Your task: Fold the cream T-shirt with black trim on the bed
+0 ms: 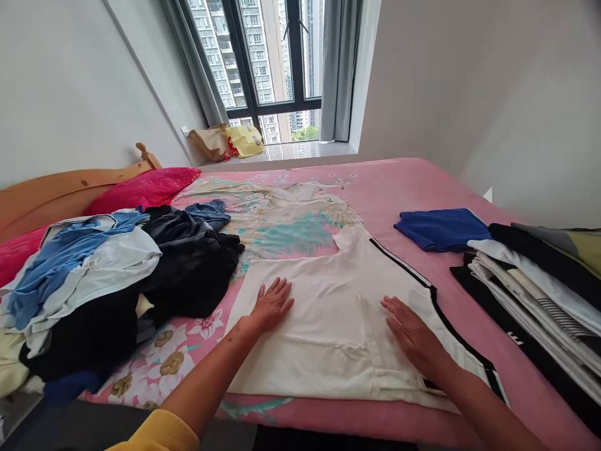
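Note:
A cream garment with black side stripes (338, 313) lies spread flat on the pink flowered bedspread (394, 185). My left hand (271, 305) rests palm down on its left part, fingers stretched out and flat. My right hand (409, 332) lies palm down on its right part, fingers together and extended. Neither hand grips anything.
A heap of unfolded blue, white and black clothes (98, 282) is at the left. Folded clothes (539, 294) are stacked at the right, with a folded blue cloth (441, 228) beside them. Red pillows (145, 186) lean on the wooden headboard. Bags (230, 141) sit on the window sill.

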Demonstrator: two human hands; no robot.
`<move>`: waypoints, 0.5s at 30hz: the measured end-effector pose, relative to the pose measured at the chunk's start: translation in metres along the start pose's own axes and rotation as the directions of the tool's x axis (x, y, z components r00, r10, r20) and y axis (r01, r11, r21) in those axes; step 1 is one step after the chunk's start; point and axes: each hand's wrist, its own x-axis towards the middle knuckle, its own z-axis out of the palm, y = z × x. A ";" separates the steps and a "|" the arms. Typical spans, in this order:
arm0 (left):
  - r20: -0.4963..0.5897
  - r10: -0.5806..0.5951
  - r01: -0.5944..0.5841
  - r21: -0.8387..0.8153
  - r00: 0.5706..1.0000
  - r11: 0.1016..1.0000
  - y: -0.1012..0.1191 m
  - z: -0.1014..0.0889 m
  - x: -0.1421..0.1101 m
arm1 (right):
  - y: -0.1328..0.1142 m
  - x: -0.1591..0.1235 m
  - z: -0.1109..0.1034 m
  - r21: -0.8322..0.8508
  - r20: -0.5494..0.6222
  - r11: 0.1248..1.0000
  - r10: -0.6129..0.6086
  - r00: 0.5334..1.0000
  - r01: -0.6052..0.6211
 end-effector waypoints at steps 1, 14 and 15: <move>0.027 0.006 -0.007 0.002 1.000 1.000 -0.010 -0.002 0.010 | 0.002 0.015 0.003 0.021 0.042 0.999 -0.027 0.999 0.026; -0.159 -0.262 0.269 0.029 0.952 0.963 -0.123 0.004 0.096 | 0.079 0.163 0.049 -0.207 0.095 0.978 0.021 0.995 -0.001; -0.183 -0.255 0.263 0.020 0.949 0.964 -0.127 0.006 0.097 | 0.080 0.176 0.048 -0.250 0.050 0.967 0.064 0.997 -0.049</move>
